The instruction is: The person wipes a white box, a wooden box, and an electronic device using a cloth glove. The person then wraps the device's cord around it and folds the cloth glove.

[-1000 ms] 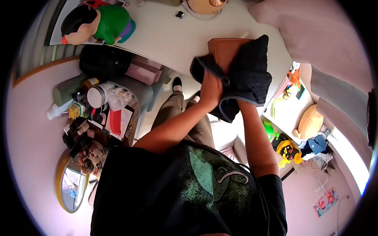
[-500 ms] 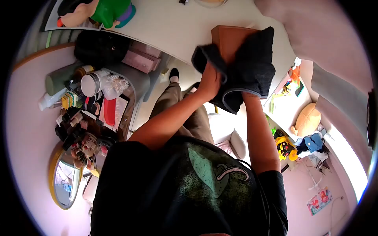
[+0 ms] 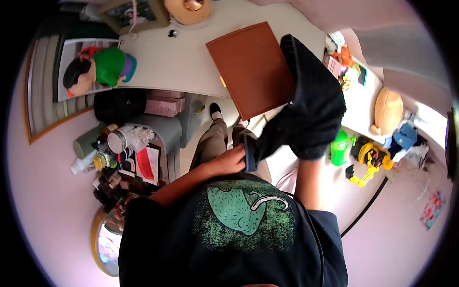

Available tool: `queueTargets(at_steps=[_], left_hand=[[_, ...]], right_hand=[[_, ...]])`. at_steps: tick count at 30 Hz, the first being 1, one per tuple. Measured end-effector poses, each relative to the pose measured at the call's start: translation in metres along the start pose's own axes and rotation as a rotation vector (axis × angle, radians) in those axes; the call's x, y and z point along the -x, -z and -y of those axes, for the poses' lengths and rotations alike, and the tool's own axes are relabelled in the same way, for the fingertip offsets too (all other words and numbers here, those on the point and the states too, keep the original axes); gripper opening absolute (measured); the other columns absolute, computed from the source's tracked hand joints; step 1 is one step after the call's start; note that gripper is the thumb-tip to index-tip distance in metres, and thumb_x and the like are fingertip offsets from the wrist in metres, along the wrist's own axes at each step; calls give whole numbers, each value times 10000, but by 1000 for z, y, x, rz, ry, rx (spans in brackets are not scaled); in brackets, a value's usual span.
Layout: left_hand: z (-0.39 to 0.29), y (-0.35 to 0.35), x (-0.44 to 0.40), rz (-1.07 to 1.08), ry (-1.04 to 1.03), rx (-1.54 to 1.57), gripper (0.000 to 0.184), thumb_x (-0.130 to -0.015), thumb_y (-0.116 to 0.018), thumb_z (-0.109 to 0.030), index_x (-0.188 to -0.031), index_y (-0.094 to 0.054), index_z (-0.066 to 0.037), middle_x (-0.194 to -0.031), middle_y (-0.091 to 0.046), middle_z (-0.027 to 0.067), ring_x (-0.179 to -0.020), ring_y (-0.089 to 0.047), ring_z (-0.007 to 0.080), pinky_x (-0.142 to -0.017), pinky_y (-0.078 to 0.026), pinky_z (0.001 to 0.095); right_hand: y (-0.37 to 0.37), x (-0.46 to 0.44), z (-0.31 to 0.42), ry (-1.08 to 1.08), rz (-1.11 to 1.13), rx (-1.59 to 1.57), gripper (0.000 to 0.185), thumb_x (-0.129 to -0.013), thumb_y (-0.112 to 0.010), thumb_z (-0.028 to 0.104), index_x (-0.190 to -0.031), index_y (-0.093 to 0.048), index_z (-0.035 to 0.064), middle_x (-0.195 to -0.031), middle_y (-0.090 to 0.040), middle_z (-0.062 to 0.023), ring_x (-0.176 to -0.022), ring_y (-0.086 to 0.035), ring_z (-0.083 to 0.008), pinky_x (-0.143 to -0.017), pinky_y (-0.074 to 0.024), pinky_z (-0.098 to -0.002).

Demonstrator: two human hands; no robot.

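Observation:
A brown leather-like notebook or folder (image 3: 256, 69) stands out over the white desk, its right edge against a black cloth (image 3: 315, 107). The cloth drapes over my right hand, whose fingers are hidden beneath it; only the forearm shows below. Near my shirt, my left hand (image 3: 229, 161) is closed on the cloth's lower left corner. My left hand is apart from the brown notebook.
A green-clothed figurine (image 3: 107, 67) lies at the desk's left, with a small black object (image 3: 172, 33) farther back. Jars and cosmetics crowd a grey cabinet (image 3: 167, 129) at left. A green toy (image 3: 340, 148) and yellow toys (image 3: 370, 155) are at right.
My left hand has moved down and left, pulling a corner of the cloth toward my shirt. Much more of the brown notebook now shows. The view has shifted.

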State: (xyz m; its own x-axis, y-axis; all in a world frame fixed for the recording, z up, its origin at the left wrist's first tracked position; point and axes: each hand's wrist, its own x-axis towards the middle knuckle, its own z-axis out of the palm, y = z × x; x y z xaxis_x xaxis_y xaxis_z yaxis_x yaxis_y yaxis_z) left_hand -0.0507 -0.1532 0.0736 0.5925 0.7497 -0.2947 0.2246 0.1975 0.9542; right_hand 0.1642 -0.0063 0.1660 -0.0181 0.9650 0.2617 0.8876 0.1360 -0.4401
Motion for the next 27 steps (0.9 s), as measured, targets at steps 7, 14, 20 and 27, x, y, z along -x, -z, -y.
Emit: queueTargets(at_steps=[7, 14, 20, 27], left_hand=[[-58, 21, -20, 78, -65, -372, 142, -890, -555, -111, -965, -652, -40, -872, -638, 130, -794, -625, 313, -687, -500, 383], [-101, 58, -135, -342, -452, -962, 360, -896, -547, -143, -1248, -557, -65, -1306, -504, 147, -1283, -398, 372, -1053, -302, 506], [-74, 59, -156, -346, -146, -1398, 586, -924, -514, -294, -1459, -319, -157, -1551, -198, 99, -1418, -137, 394, -1094, -117, 622], [-65, 76, -118, -27, -257, -1343, 595, -926, -454, -436, -1448, -353, -170, -1549, -215, 108, -1420, -118, 425, -1096, -62, 627]], right_hand=[[61, 64, -15, -281, 64, 165, 360, -700, -637, 185, -1057, -622, 141, -1069, -613, -121, -956, -585, -317, -786, -483, -371], [59, 50, -7, -307, 179, 321, 328, -671, -646, 145, -1000, -642, 141, -1022, -630, -107, -913, -597, -312, -750, -495, -358], [-18, 84, -68, -446, -343, -684, 433, -689, -632, -14, -1117, -617, 44, -1088, -626, -117, -997, -588, -284, -863, -468, -330], [-60, 114, -74, -333, -74, -286, 425, -823, -597, -8, -1242, -530, 1, -1222, -583, -138, -1109, -561, -264, -956, -431, -302]])
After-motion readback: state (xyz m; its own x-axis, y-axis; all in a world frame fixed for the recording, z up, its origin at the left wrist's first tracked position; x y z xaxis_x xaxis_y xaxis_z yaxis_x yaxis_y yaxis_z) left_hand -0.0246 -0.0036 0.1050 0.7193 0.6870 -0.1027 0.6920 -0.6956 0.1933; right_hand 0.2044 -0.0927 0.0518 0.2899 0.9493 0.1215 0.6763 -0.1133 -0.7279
